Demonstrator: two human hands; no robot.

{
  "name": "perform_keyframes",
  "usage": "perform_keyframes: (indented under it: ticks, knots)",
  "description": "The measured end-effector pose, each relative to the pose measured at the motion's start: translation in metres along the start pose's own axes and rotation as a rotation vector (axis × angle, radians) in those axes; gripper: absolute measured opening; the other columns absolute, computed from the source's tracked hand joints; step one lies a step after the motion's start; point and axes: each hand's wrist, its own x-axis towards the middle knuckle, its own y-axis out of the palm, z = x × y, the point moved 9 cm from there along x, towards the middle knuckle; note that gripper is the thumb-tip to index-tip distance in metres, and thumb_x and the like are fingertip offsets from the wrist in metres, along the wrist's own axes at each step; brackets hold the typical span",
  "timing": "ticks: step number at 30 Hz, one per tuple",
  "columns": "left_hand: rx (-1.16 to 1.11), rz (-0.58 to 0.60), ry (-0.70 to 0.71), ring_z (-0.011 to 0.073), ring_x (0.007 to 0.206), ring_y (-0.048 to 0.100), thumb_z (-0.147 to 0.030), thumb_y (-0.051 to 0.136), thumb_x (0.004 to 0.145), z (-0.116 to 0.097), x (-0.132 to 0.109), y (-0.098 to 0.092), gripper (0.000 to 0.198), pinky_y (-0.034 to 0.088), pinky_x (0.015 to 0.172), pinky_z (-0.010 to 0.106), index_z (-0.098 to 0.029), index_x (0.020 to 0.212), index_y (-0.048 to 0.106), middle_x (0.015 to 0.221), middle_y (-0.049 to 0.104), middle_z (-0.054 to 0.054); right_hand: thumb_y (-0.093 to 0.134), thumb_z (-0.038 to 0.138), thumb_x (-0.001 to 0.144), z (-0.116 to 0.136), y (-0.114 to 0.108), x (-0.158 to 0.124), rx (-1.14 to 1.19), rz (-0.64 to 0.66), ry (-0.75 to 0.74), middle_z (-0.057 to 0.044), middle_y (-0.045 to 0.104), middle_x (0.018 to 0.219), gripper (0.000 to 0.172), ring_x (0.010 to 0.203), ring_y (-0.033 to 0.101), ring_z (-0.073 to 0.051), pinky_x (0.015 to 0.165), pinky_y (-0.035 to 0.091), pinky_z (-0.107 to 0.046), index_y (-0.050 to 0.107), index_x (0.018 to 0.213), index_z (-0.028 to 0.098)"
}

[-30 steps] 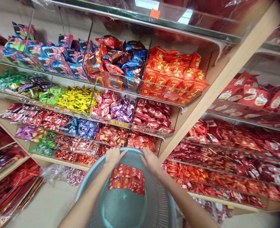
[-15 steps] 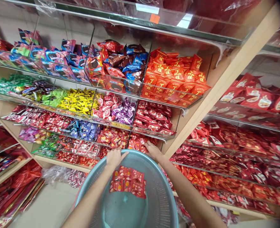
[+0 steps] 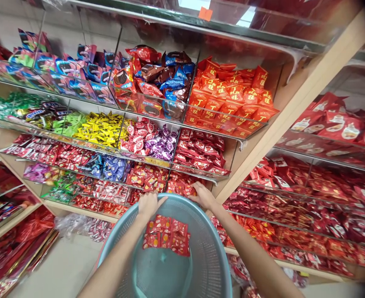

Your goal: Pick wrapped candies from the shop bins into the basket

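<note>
A pale teal plastic basket [image 3: 207, 265] is held out in front of me, below the sweet shelves. My left hand [image 3: 149, 203] grips its far rim, fingers curled over the edge. Several red sweet packets [image 3: 166, 235] lie inside the basket. My right hand [image 3: 203, 195] reaches past the rim into the shelf bin of red packets [image 3: 182, 186]; its fingers rest on or among them, closed around packets I cannot separate out.
Tilted glass-fronted shelves [image 3: 157, 116] hold bins of wrapped sweets: orange-red packets [image 3: 232, 95], blue and brown ones [image 3: 157, 78], yellow ones [image 3: 101, 128]. A wooden upright [image 3: 281, 120] divides off another shelf unit of red packets [image 3: 309, 194] on the right.
My right hand has left the basket rim and moved forward into the bin of red packets. The left hand stays on the rim. The camera has shifted slightly.
</note>
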Motion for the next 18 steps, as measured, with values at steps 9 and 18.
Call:
perform_keyframes:
  ticks: [9,18]
  knots:
    - [0.007,-0.026,0.026,0.0264,0.079,0.057,-0.064,0.013,0.073,0.0,0.001,0.001,0.07,0.038,0.067,0.034,-0.013,0.097,0.054,0.082,0.061,0.014,0.049,0.046,0.072,0.112,0.037,-0.039,0.036,0.063,-0.201,-0.006,0.05,0.099,0.038,0.094,0.045,-0.02,0.081,0.036,-0.032,0.048,0.098,0.019]
    - [-0.004,-0.014,0.019,0.0248,0.08,0.057,-0.065,0.015,0.073,0.0,0.001,0.001,0.069,0.038,0.069,0.033,-0.013,0.095,0.054,0.083,0.061,0.014,0.059,0.038,0.065,0.139,0.118,-0.068,-0.059,0.24,-0.154,-0.011,0.051,0.104,0.044,0.103,0.042,-0.025,0.083,0.036,-0.038,0.05,0.101,0.015]
